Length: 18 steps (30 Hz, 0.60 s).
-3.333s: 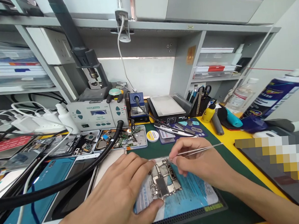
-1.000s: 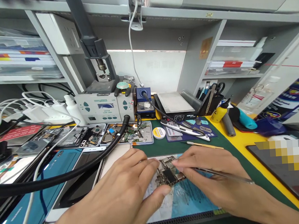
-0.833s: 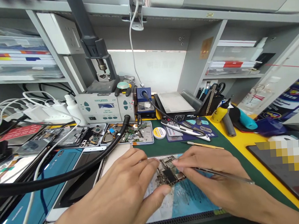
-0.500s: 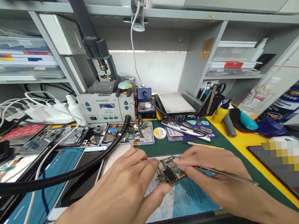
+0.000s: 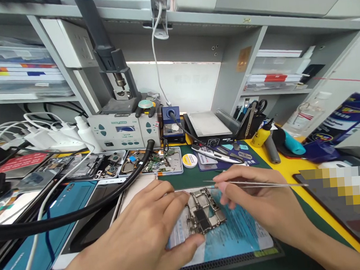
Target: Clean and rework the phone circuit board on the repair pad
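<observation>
A phone circuit board (image 5: 202, 219) with a dark square chip area lies on a blue and white printed sheet (image 5: 236, 234). My left hand (image 5: 152, 223) steadies the board at its left side, index fingertip at the upper edge and thumb at the lower one. Held in my right hand (image 5: 252, 200) is a pair of thin metal tweezers (image 5: 263, 183), almost level. Their tips point left, just above the board's upper edge, apart from it as far as I can see. The curled fingers of the right hand partly hide behind its thumb.
A hot-air station (image 5: 124, 130) stands behind, its black hose (image 5: 81, 219) crossing the left side over several phones (image 5: 47, 230). Farther back are a tray of small boards (image 5: 166, 162), a round tin (image 5: 189, 160), a soldering iron (image 5: 215, 154) and a yellow bottle (image 5: 260, 134).
My right hand has lifted the tweezers from over the board, their tips moving up and the shaft turning almost level. More of the board shows. My left hand keeps its place on the board.
</observation>
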{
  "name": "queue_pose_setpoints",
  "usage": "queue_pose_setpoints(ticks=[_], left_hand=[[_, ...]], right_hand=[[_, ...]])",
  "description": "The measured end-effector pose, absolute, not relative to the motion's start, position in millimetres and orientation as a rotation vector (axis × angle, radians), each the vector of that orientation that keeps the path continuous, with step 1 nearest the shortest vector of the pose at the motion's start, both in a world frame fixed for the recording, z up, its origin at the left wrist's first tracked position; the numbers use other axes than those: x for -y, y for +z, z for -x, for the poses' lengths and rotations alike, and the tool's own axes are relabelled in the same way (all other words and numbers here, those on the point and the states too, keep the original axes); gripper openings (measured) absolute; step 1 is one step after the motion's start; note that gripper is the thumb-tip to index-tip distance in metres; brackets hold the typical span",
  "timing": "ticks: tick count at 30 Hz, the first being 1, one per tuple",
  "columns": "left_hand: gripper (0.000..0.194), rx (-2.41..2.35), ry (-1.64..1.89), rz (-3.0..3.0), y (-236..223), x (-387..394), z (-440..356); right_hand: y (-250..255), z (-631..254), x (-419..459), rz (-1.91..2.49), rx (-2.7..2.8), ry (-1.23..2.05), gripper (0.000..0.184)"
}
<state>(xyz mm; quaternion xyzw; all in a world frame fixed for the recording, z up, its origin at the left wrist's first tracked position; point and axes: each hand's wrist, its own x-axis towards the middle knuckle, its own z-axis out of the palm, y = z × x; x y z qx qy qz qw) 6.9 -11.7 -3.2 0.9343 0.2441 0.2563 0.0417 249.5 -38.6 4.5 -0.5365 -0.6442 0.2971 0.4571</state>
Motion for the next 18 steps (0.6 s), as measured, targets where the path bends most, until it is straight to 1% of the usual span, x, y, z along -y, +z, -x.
queue_pose_setpoints(ticks=[6, 10, 18], left_hand=[[0.044, -0.745, 0.811, -2.857, -8.9, 12.0, -5.8], [0.044, -0.782, 0.756, -2.843, -9.8, 13.1, -5.7], [0.045, -0.777, 0.755, -2.839, -5.9, 13.4, -7.3]], right_hand=[[7.1, -250.1, 35.3, 1.318, 1.468, 0.89, 0.009], [9.6, -249.4, 33.2, 1.322, 1.454, 0.938, 0.01], [9.5, -248.7, 32.2, 1.322, 1.448, 0.973, 0.01]])
